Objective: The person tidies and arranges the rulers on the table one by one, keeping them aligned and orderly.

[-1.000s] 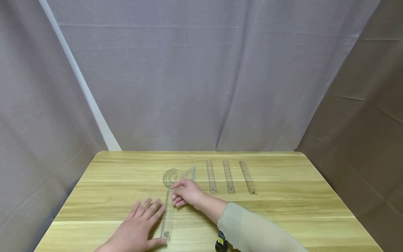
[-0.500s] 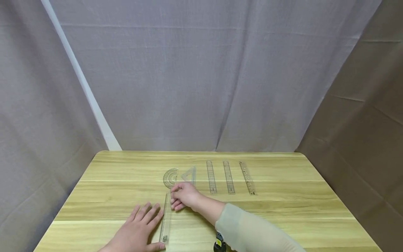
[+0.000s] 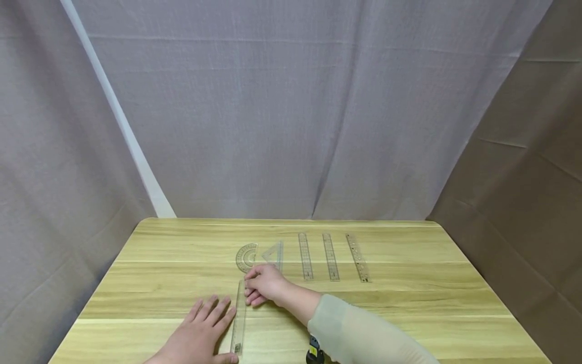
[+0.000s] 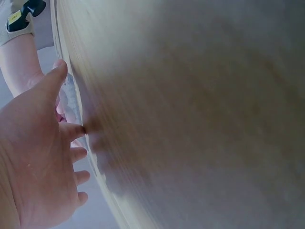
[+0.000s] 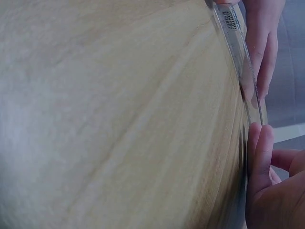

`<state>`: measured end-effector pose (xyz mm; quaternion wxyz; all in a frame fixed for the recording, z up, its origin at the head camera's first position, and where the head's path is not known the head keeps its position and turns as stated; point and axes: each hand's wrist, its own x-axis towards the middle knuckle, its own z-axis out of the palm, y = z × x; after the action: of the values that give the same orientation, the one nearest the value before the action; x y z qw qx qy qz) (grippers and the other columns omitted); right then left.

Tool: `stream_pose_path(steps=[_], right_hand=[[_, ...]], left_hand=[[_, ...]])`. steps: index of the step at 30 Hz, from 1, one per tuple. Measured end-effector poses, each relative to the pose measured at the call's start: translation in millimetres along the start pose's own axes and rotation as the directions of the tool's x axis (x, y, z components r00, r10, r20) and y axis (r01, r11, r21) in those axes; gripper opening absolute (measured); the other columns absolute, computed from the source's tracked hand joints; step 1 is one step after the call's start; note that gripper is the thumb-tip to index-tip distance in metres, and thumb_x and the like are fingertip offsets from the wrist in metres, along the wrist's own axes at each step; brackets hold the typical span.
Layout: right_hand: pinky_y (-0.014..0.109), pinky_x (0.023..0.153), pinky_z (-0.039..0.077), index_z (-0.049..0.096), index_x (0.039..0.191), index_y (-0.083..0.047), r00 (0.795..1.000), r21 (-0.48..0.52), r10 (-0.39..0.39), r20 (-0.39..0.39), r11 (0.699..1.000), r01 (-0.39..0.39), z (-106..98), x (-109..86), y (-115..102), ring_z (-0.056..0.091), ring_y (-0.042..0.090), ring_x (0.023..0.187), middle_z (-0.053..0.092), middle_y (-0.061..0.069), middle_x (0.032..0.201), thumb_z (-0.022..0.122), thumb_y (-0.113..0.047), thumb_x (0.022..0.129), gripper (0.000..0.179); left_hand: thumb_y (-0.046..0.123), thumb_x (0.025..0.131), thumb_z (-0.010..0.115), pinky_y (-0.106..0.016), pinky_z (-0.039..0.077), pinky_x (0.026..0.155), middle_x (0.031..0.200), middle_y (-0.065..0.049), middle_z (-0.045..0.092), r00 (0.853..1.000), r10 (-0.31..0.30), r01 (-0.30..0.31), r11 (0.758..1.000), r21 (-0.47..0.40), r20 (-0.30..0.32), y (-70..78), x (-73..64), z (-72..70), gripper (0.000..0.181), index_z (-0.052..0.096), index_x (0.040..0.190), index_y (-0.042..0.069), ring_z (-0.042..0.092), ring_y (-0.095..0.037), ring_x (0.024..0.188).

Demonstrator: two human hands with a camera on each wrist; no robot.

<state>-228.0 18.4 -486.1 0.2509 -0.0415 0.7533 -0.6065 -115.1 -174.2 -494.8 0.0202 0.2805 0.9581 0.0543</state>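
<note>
A clear plastic ruler stands lengthwise between my two hands, its printed label at the near end. My right hand pinches the far end of it; in the right wrist view two fingertips meet that end of the ruler. Spread out on the left side, my left hand has its fingertips close along the ruler's left edge and its thumb at the near end. Just beyond the right hand lie a clear protractor and a set square, the latter partly covered by the hand.
Three more clear rulers lie spaced out to the right: one, a second and a slightly slanted one. The wooden table has grey curtains behind and beside it. A black device sits at the right wrist.
The ruler has slid slightly toward me and to the left, with my right hand moving along with it. My left hand has shifted slightly nearer. The other measuring tools stay in place.
</note>
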Motion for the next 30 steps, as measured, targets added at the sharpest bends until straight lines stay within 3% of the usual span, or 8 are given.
stream_pose_path(steps=[6, 18, 25, 30], right_hand=[[0.028, 0.049, 0.057, 0.062, 0.105, 0.002, 1.0, -0.016, 0.002, -0.002, 1.0, -0.002, 1.5, -1.0, -1.9, 0.066, 0.016, 0.053, 0.068, 0.016, 0.076, 0.059, 0.0, 0.095, 0.01], [0.029, 0.051, 0.058, 0.063, 0.107, 0.002, 1.0, -0.018, 0.003, -0.004, 1.0, -0.004, 3.5, 0.0, -1.0, 0.067, 0.017, 0.054, 0.068, 0.015, 0.077, 0.057, 0.0, 0.097, 0.012], [0.032, 0.053, 0.059, 0.063, 0.11, 0.002, 1.0, -0.023, 0.011, 0.005, 1.0, -0.011, 2.4, -1.7, -2.5, 0.069, 0.021, 0.058, 0.068, 0.017, 0.079, 0.058, 0.0, 0.095, 0.016], [0.026, 0.049, 0.056, 0.063, 0.115, 0.002, 0.999, -0.088, 0.011, 0.043, 0.996, -0.007, -1.5, -3.1, -5.7, 0.065, 0.015, 0.055, 0.07, 0.013, 0.081, 0.061, 0.003, 0.091, 0.025]], left_hand=[[0.085, 0.082, 0.037, -0.06, 0.025, 0.114, 0.156, -0.014, 0.038, 1.0, -0.005, 0.005, 1.0, 0.001, 0.026, 1.2, -0.1, -3.8, 0.101, 0.046, 0.148, 0.01, 0.031, -0.041, 0.143], [0.086, 0.08, 0.038, -0.061, 0.029, 0.11, 0.153, -0.014, 0.043, 0.999, -0.003, 0.003, 1.0, -0.009, -0.034, -3.1, -1.1, 4.1, 0.101, 0.051, 0.145, 0.009, 0.035, -0.041, 0.14], [0.085, 0.081, 0.04, -0.061, 0.026, 0.113, 0.155, -0.013, 0.04, 0.999, -0.016, 0.016, 0.999, -0.027, 0.032, -0.1, -0.7, -4.1, 0.101, 0.047, 0.148, 0.01, 0.033, -0.039, 0.142], [0.085, 0.081, 0.041, -0.061, 0.025, 0.113, 0.155, -0.013, 0.04, 0.999, -0.018, 0.019, 0.999, -0.038, 0.028, 0.5, -1.2, -5.4, 0.101, 0.047, 0.148, 0.009, 0.033, -0.04, 0.142]])
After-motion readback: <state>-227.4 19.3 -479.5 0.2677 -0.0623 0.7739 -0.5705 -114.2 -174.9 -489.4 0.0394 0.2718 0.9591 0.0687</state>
